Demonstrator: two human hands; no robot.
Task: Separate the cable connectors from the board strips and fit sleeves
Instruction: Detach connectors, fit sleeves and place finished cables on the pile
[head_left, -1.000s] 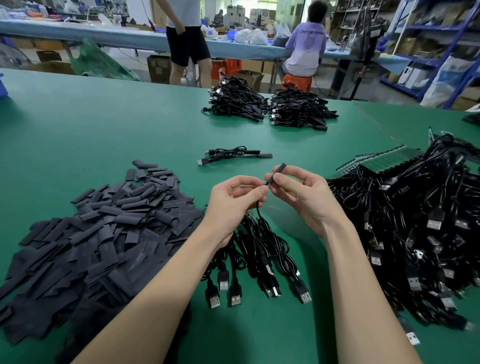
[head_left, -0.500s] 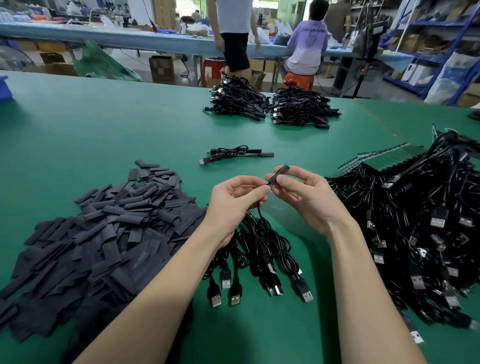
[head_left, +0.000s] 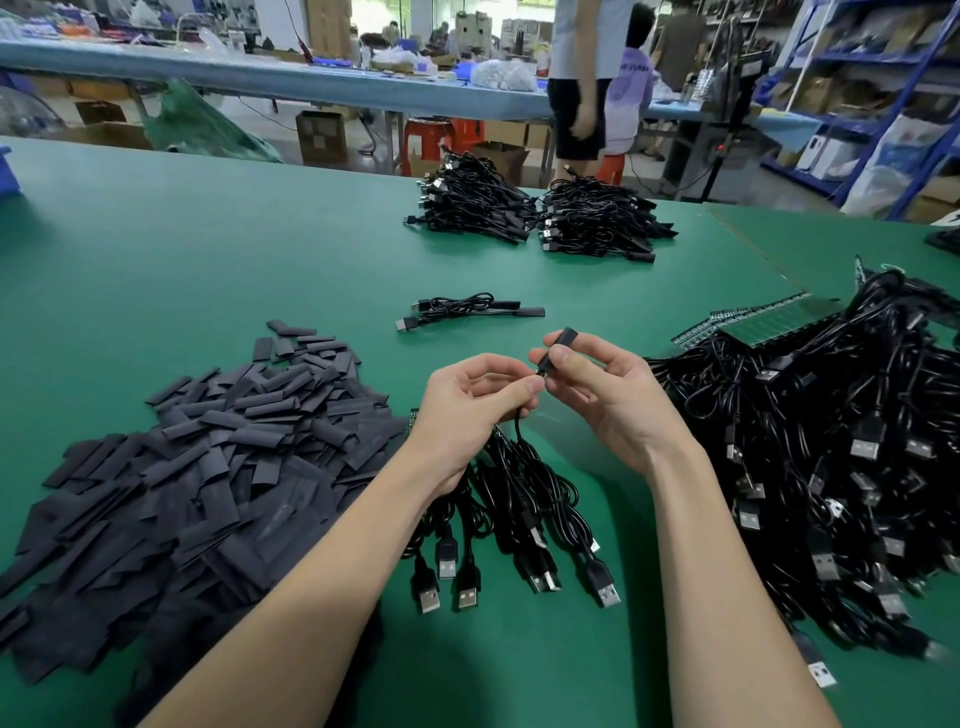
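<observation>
Left hand (head_left: 470, 400) pinching cable (head_left: 519, 436), right hand (head_left: 602, 387) pinching sleeve (head_left: 558, 347) — connector hidden between fingertips.

The table (head_left: 208, 249) wears a matt green covering, smooth and faintly sheened. The heaped sleeves (head_left: 208, 467) look like dull black flat plastic tubing. The cables (head_left: 519, 499) are glossy black, their plugs (head_left: 447, 566) tipped with bright metal.
</observation>
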